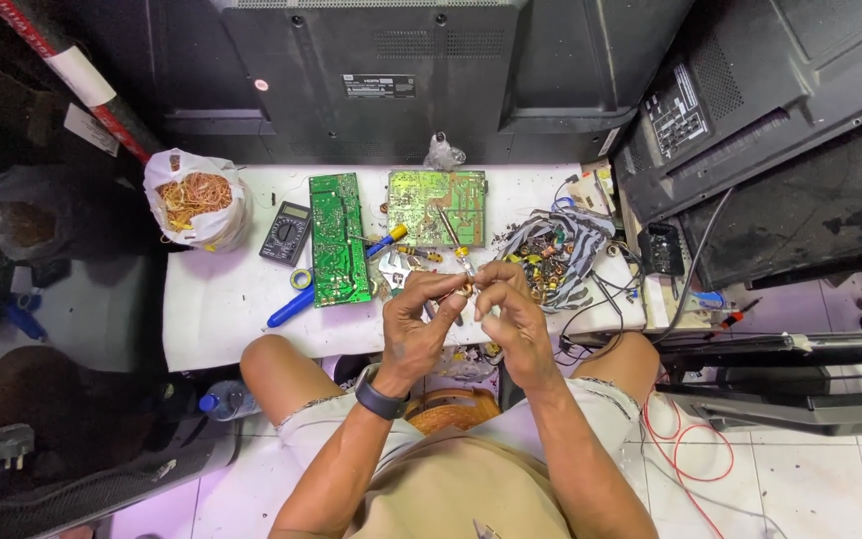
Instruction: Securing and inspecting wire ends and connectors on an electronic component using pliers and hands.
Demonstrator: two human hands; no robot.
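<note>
A small brass-coloured part (467, 288) sits pinched between the fingertips of both hands, held up over the near edge of the white table (221, 309); what kind of part it is cannot be told. Largest about it are the dark television backs (371, 80) standing behind the table. On the table lie a long green circuit board (338, 240), a yellow-green circuit board (436, 207), a heap of loose parts and wires (551, 258), a white bag of copper wire (197, 200), a black meter (285, 233) and a blue-handled screwdriver (296, 302). The left hand (419, 319), with a dark watch at the wrist, is curled narrow on the part. The right hand (513, 311) closes on it from the other side.
</note>
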